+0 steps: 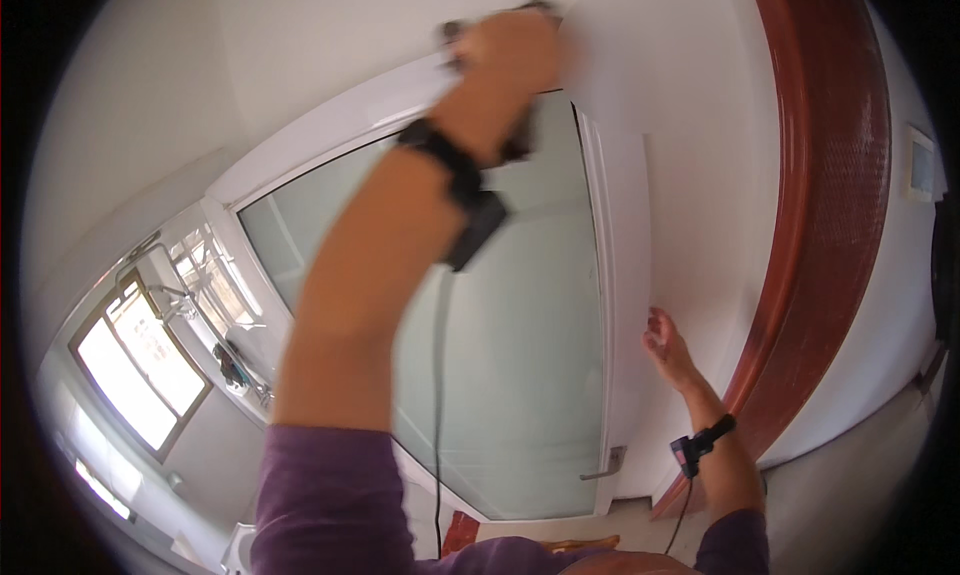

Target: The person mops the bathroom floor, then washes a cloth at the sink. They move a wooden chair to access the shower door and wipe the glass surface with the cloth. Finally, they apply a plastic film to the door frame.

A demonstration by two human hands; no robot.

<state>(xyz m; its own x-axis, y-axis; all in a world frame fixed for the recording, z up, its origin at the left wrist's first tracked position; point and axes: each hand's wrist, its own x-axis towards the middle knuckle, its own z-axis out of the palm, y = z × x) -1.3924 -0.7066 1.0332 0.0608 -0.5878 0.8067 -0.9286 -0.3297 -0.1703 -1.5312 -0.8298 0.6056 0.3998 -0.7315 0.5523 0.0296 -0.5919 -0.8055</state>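
My left hand point(514, 54) is raised high against the top of a white door frame point(337, 117). It is blurred and closed around a dark object point(452, 33), whose dark parts show past the fingers and below the wrist. I cannot tell what this object is. Behind my left forearm is a frosted glass door panel point(517, 335). My right hand point(664, 346) is lower down, by the door frame's right side and the white wall point(697, 200). Its fingers are loosely curled and apart, with nothing visible in them. Each wrist wears a black strap with a small device and a cable.
A metal door handle point(606, 466) sits low on the right. Reddish-brown wooden trim point(825, 222) curves along the wall. To the left are a shower fixture point(176, 305) and a bright window point(142, 365). The left wrist's cable point(439, 395) hangs down across the glass.
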